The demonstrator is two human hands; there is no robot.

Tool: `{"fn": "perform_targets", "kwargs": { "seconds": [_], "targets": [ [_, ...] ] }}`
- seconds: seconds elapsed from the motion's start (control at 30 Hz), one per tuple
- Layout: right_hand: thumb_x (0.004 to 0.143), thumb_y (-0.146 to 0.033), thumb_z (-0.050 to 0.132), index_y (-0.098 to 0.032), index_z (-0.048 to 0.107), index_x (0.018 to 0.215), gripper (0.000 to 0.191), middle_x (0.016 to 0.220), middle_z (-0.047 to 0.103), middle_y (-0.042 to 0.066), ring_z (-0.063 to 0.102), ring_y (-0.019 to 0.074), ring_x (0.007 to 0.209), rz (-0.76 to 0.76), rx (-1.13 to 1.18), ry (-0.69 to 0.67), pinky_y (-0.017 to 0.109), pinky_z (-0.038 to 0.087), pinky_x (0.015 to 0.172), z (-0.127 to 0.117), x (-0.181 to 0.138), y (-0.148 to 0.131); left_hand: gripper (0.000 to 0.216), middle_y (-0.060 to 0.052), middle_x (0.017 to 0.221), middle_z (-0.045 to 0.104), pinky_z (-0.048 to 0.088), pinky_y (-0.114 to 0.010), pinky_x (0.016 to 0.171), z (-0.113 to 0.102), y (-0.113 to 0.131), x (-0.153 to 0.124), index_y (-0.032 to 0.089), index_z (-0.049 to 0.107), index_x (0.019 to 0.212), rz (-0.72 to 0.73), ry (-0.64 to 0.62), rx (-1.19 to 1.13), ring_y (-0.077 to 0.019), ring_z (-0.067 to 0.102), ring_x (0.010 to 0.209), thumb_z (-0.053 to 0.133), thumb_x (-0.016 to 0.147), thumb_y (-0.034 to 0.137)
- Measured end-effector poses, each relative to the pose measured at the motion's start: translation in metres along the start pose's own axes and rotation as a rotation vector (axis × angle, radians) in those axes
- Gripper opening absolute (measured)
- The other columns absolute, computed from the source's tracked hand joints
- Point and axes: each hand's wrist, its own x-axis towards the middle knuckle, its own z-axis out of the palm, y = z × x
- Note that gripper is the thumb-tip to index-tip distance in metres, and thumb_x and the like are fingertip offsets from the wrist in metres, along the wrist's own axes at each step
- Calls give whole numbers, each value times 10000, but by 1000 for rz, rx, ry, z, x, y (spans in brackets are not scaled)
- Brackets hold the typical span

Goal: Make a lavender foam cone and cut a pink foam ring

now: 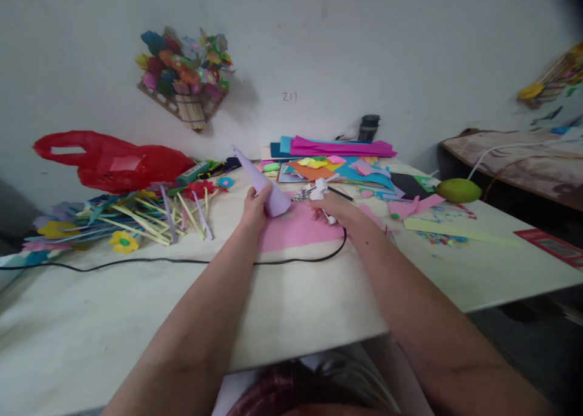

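My left hand [255,203] grips a lilac paper cone [268,191], its narrow tip pointing up and to the left and its wide end towards the right. In my right hand [334,208] is a white glue gun [319,189] with a black cord, its nozzle side turned towards the cone's wide end. Some of the glue gun is covered by my fingers. A pink sheet [296,231] lies flat on the table under both hands.
Paper strips and flowers [146,221] lie at left before a red plastic bag [118,161]. Coloured sheets [341,147] and scraps are stacked behind. A green mango-like fruit [458,190] sits at right. The black cord [182,260] crosses the table [310,306].
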Motion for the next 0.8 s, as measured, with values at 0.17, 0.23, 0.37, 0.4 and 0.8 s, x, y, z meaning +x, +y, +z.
{"fn": "perform_targets", "kwargs": {
  "seconds": [0.17, 0.23, 0.37, 0.4, 0.8],
  "targets": [
    [805, -331, 661, -162, 541, 797, 208, 515, 630, 27, 463, 85, 373, 23, -4, 52, 191, 338, 357, 0, -6, -6, 536, -29, 844, 655, 501, -307, 704, 4, 2, -7, 183, 592, 975, 50, -91, 259, -177, 613, 784, 810, 551, 427],
    [808, -335, 660, -157, 549, 803, 210, 520, 630, 29, 461, 87, 371, 28, 2, 56, 199, 341, 362, 1, -6, -6, 542, -45, 887, 659, 500, -306, 712, 7, 4, -11, 178, 585, 1002, 79, -133, 352, -195, 619, 827, 790, 574, 440],
    [797, -356, 674, -147, 564, 805, 236, 541, 635, 37, 465, 85, 374, 29, -2, 55, 205, 342, 377, 0, -3, -2, 534, -52, 886, 644, 486, -296, 690, 10, 6, -15, 174, 566, 996, 130, -210, 514, -204, 611, 827, 754, 600, 480],
    [796, -364, 675, -147, 565, 806, 244, 547, 636, 37, 470, 86, 379, 24, -5, 53, 204, 344, 380, 0, -2, -1, 537, -51, 880, 637, 483, -295, 685, 10, 6, -15, 175, 560, 994, 137, -221, 541, -203, 607, 820, 750, 601, 489],
    [773, -386, 685, -168, 553, 780, 255, 548, 634, 42, 456, 95, 376, 42, -32, 28, 203, 316, 367, 0, 3, 3, 590, -54, 898, 640, 472, -292, 682, 6, -1, -11, 195, 531, 1066, 122, -246, 563, -207, 609, 824, 768, 604, 475]
  ]
}}
